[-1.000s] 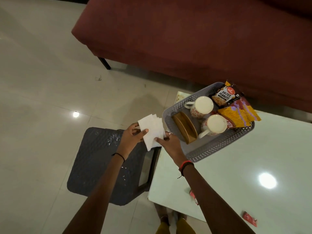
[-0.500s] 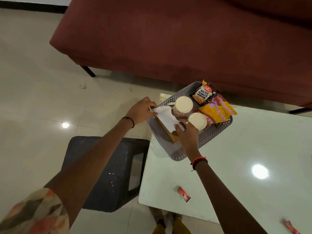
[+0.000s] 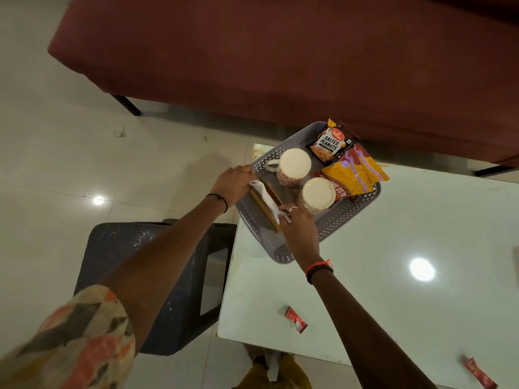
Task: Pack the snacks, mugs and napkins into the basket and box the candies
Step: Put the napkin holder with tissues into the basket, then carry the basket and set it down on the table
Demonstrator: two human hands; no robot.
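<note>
Plainly the paper napkins are the thing in hand: a thin white stack standing on edge in the slot of the wooden napkin holder, which sits at the near-left end of the grey perforated basket. I judge them almost weightless, limp and easy to crumple or tear, so they are best taken by their two ends and guided down evenly, not pushed from the middle.

The right hand has its fingertips closed on the near end of the stack, white paper showing between them. The left hand curls over the far-left end, where a white corner pokes out from beneath it. Its fingertips are hidden, so I cannot tell whether it pinches the paper or only rests on it and the basket rim. The stack thus runs between the two hands.

Just right of the holder stand two mugs, close enough that a careless right wrist could knock one. Two red-wrapped candies lie unboxed on the white table, near the viewer and well apart from the basket.
</note>
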